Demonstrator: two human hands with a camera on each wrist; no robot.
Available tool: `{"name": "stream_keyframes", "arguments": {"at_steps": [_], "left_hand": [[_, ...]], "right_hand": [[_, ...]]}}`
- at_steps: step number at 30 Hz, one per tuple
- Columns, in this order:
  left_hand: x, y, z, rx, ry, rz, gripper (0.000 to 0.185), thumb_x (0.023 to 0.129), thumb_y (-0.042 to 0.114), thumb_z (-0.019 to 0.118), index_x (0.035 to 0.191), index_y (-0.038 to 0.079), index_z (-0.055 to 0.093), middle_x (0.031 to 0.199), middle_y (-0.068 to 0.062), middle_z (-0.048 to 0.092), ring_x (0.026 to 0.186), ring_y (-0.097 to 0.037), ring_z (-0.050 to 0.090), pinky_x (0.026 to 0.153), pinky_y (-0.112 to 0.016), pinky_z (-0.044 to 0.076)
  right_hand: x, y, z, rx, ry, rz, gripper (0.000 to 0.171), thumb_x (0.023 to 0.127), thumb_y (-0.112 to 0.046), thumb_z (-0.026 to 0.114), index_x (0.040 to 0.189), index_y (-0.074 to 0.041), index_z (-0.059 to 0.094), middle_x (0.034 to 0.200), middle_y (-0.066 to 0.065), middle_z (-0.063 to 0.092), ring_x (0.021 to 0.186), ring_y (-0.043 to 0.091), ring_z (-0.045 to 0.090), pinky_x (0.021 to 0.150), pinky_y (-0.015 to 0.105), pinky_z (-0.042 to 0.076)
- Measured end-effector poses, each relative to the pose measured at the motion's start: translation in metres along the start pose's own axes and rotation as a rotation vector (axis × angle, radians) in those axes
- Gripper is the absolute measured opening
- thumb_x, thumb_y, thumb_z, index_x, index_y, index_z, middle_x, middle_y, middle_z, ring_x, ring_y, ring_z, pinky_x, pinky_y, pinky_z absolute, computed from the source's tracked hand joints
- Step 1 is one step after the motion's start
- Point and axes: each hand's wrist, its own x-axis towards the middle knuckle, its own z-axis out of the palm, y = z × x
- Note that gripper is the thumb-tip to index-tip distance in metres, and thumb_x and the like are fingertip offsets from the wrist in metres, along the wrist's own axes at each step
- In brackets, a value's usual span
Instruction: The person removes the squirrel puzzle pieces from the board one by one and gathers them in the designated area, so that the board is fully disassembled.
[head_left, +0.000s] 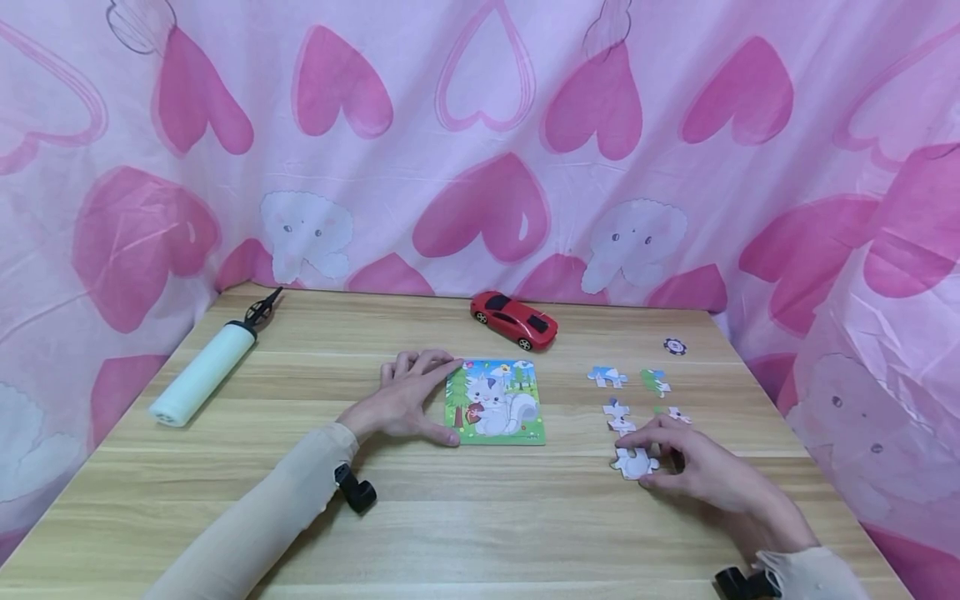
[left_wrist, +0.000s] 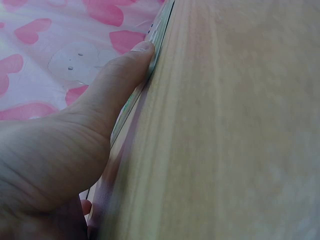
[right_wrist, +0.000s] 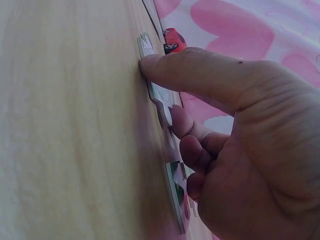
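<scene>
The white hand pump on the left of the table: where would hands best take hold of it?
Grip the hand pump around the middle of its white barrel, coming from above. It lies flat with its long sides free, while its black nozzle end is thin and irregular. The left hand is nearest.

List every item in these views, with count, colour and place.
puzzle board: one, cat picture on green, table centre.
loose puzzle pieces: about six, white, blue and green, right of the board.
toy car: one, red, behind the board.
hand pump: one, white with black nozzle, table left.
chip: one, dark, far right.
table: one, light wood.
curtain: pink hearts, behind.
left hand: touches the board's left edge.
right hand: pinches a white piece.
</scene>
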Motion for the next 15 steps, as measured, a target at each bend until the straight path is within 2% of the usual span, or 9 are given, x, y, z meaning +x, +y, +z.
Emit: {"name": "stream_keyframes", "arguments": {"at_steps": [12, 15], "left_hand": [[-0.0001, 0.001, -0.0014, -0.006, -0.005, -0.002, 0.129, 0.074, 0.074, 0.093, 0.176, 0.021, 0.035, 0.176, -0.006, 0.031, 0.146, -0.038, 0.027, 0.101, -0.051, 0.025], [0.0, 0.0011, -0.0017, -0.009, -0.01, -0.004, 0.129, 0.074, 0.074, 0.094, 0.176, 0.022, 0.035, 0.176, -0.005, 0.03, 0.146, -0.037, 0.027, 0.102, -0.051, 0.024]], "right_hand": [[-0.0001, 0.0009, 0.0012, -0.007, 0.019, -0.031, 0.048, 0.09, -0.021, 0.095, 0.136, -0.024, 0.079, 0.111, -0.007, 0.067, 0.091, 0.015, 0.052, 0.073, 0.029, 0.046], [0.0008, -0.0007, -0.0007, -0.001, 0.001, 0.004, 0.05, 0.091, -0.024, 0.095, 0.138, -0.025, 0.078, 0.114, -0.005, 0.066, 0.094, 0.015, 0.053, 0.075, 0.03, 0.046]]}}
